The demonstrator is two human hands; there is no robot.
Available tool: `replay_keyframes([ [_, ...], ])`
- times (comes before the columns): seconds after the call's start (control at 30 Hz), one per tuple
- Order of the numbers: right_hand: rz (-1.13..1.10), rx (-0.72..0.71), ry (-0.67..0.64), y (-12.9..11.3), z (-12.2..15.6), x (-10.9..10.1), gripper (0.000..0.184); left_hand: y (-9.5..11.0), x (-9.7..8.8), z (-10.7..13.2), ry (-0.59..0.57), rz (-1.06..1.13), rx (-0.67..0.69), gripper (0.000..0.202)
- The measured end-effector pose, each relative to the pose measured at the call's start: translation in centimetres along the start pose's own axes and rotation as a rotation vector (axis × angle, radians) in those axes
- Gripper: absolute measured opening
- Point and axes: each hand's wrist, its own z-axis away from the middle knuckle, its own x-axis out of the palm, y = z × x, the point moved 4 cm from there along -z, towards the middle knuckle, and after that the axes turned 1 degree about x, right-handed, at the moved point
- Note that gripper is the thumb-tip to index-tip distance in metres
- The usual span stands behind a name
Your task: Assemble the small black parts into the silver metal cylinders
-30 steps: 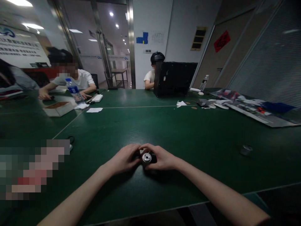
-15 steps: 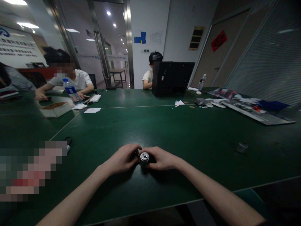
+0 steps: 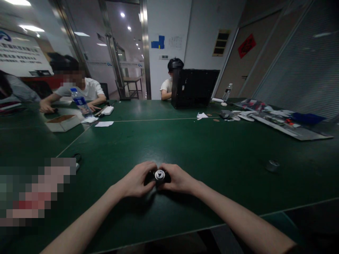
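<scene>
Near the front of the green table, a small cylindrical metal motor stands upright, its round silver end and short shaft facing up. My left hand curls in from the left, thumb and fingers closed around the motor's side. From the right, my right hand grips the same motor, its thumb near the base. The fingers of both hands almost meet behind it. Dark shadow hides the motor's lower part and the inside of my left hand. Further right, a second metal cylinder lies apart from my hands.
A shallow box, a water bottle and papers are at the left back, by a seated person. Another person sits behind a black monitor. A cluttered board lies at the right.
The motor has moved slightly left, and its top sits a little higher. My left hand has closed in around its side; my right hand has shifted slightly left with it.
</scene>
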Motion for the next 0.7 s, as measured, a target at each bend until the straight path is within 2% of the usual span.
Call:
replay_keyframes([
  [0.17,0.005,0.025,0.025,0.27,-0.15,0.24,0.044,-0.09,0.12,-0.21,0.009,0.009,-0.003,0.029],
  [0.37,-0.012,0.039,-0.004,0.06,-0.17,0.24,0.046,-0.40,0.37,-0.46,0.036,0.005,-0.004,0.026],
  [0.7,-0.008,-0.019,-0.024,-0.35,-0.01,-0.13,0.045,-0.36,0.03,-0.27,0.043,-0.002,-0.006,0.024],
])
